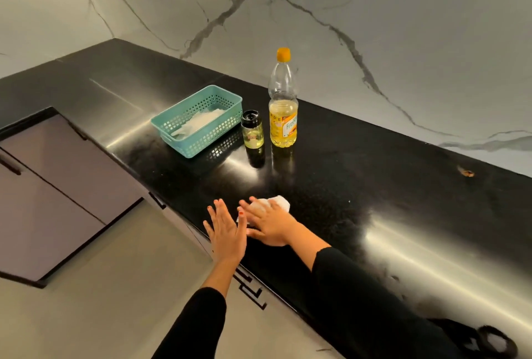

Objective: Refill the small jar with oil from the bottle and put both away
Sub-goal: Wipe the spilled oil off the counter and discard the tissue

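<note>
Counter edge: the black counter (374, 186) has a front edge running diagonally under both wrists; bare glossy surface lies between the hands and the jar, and right of the bottle.
Left hand (227, 232): flat, fingers straight, holding nothing, at that edge.
Right hand (270, 223): palm down, fingers spread, pressing a white cloth (280, 201).
Hard to tell: the white contents of the teal basket (213, 140); a dark object (495, 341) cut off at lower right.
Small jar (252, 131): black lid on, yellowish oil inside, upright between basket and bottle.
Bottle (283, 117): orange cap on, roughly half full.
</note>
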